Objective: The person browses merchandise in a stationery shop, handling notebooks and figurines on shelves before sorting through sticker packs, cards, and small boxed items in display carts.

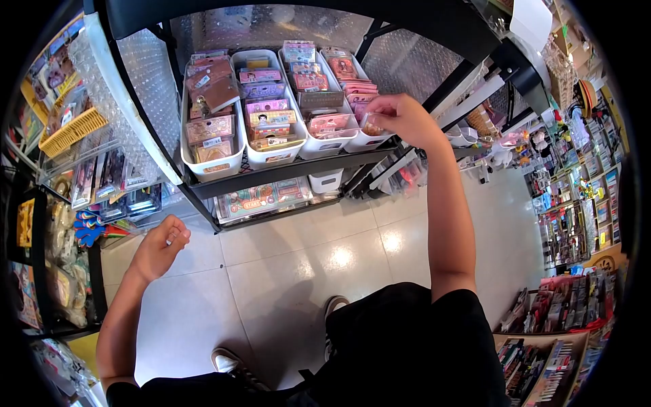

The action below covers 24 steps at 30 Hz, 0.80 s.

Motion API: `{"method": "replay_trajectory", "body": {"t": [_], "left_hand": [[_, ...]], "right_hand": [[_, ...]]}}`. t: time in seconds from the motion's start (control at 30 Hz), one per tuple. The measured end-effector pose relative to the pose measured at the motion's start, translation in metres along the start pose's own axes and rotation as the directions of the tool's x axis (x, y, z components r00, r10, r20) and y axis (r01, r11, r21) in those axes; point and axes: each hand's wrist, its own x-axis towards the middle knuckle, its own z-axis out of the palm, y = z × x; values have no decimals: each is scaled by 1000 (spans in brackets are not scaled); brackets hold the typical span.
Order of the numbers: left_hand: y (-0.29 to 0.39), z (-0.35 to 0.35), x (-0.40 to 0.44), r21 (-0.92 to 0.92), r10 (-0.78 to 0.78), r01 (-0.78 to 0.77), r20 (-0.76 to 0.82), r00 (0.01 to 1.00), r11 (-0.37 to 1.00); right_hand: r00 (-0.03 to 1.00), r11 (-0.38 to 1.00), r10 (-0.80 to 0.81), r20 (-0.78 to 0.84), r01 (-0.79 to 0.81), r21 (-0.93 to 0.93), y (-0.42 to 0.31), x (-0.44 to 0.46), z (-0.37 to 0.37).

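My right hand reaches over the front of the rightmost white bin. Its thumb and fingers are pinched at a small flat packet with pinkish and yellowish print; the fingers partly cover it. Behind it in that bin stand more pink card packets. Off to the left, my left hand hangs in front of the rack with its fingers curled in and nothing visible in them. Three more white bins stand alongside, packed with small packets in clear wrapping, pink, purple and brown.
A black-framed rack carries the bins, with bubble wrap along its sides. Below is a lower shelf holding a colourful flat package. At left are a yellow basket and hanging goods. Stocked shelves line the right.
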Motion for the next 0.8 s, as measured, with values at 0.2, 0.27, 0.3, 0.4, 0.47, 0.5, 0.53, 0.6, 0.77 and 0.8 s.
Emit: {"method": "replay_trajectory", "body": {"t": [0.2,0.27,0.3,0.4,0.47,0.5,0.53,0.6,0.77,0.8], "left_hand": [[1,-2,0,35,29,-29,11,1000,999],[2,-4,0,73,30,-32,30,999,997],[2,-3,2,63,41,-41,2,999,997],[8,-1,5,29,41,-40,-38,998,999],[17,0,6,1,33,-33,-53,998,999],[24,0,6,17,36,-35,-55,998,999],[28,-1,6,32,38,-37,-58,998,999],[31,-3,4,33,33,-31,-67,997,999],[30,-8,2,81,12,-7,-63,998,997],[29,-8,2,83,11,-5,-62,998,997]], "right_hand": [[993,975,-95,-72,78,-210,0,14,2],[946,975,-186,-264,143,-172,10,42,-4],[946,975,-188,-265,147,-168,17,65,-7],[946,923,-234,-223,144,-357,29,126,-9],[980,868,-127,-151,36,-495,33,153,-4],[980,868,-133,-151,41,-495,26,159,-2],[996,819,15,-85,-61,-570,19,165,-2],[985,742,162,-52,-157,-652,9,174,0],[942,675,263,-209,-335,-658,-6,175,11],[938,667,266,-223,-346,-660,-8,173,11]]}}
